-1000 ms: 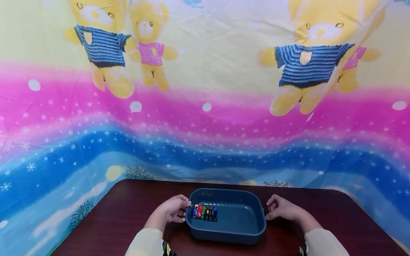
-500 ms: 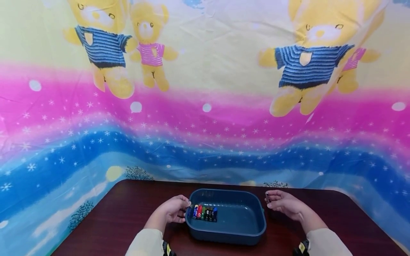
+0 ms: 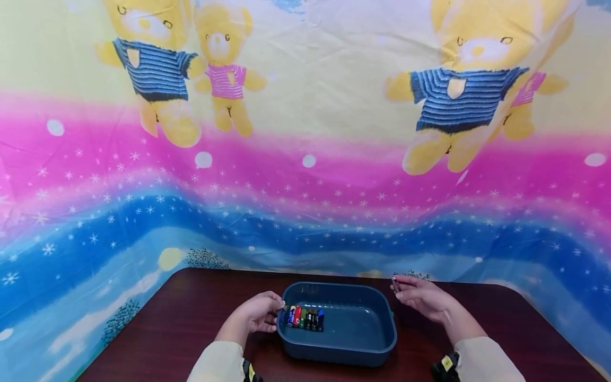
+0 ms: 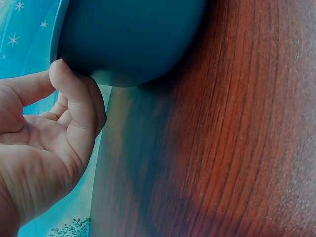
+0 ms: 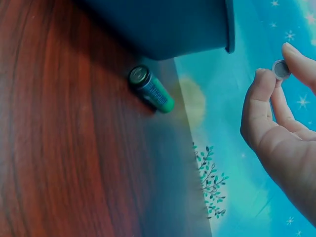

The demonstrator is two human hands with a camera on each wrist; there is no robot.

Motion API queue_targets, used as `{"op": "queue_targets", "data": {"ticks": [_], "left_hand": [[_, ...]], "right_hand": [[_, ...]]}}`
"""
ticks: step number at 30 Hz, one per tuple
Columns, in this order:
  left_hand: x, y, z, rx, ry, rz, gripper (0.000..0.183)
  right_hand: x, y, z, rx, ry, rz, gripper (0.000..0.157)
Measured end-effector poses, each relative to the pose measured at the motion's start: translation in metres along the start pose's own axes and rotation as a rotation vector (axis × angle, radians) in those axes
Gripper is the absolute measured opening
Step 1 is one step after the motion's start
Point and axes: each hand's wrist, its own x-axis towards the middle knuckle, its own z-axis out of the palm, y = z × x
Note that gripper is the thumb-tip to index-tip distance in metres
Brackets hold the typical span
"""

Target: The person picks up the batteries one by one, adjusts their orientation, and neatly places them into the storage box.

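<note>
A dark blue-grey plastic tub point(image 3: 350, 356) sits on the table. My left hand point(image 3: 261, 312) pinches its left rim between thumb and fingers; the left wrist view shows the fingertips at the tub's wall point(image 4: 128, 39). Inside, along the left end, several batteries point(image 3: 305, 318) lie side by side in a row, coloured blue, red, green and black. Beyond the tub's right end, my right hand point(image 3: 425, 300) holds a small battery point(image 3: 395, 285) by the fingertips, raised over the table. Its round grey end point(image 5: 281, 70) faces the right wrist camera.
A green battery point(image 5: 152, 90) lies on the table close to the tub's right end. The dark red-brown wooden table point(image 3: 191, 329) has a back edge just behind the tub. A printed cloth point(image 3: 305, 212) with bears and snowflakes hangs behind it.
My right hand has lifted from beside the tub's right wall, upward and slightly away from me, with the battery in its fingers. The left hand and the tub stay still.
</note>
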Motion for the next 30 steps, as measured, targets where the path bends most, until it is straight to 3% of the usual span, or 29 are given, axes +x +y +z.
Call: {"op": "queue_targets", "data": {"ticks": [17, 30], "left_hand": [[0.000, -0.001, -0.001, -0.013, -0.006, 0.000, 0.012], [0.000, 0.001, -0.001, -0.008, -0.009, -0.004, 0.011]], "right_hand": [[0.021, -0.026, 0.029, -0.027, -0.029, -0.060, 0.072], [0.036, -0.035, 0.049, -0.067, 0.036, -0.046, 0.071]]}}
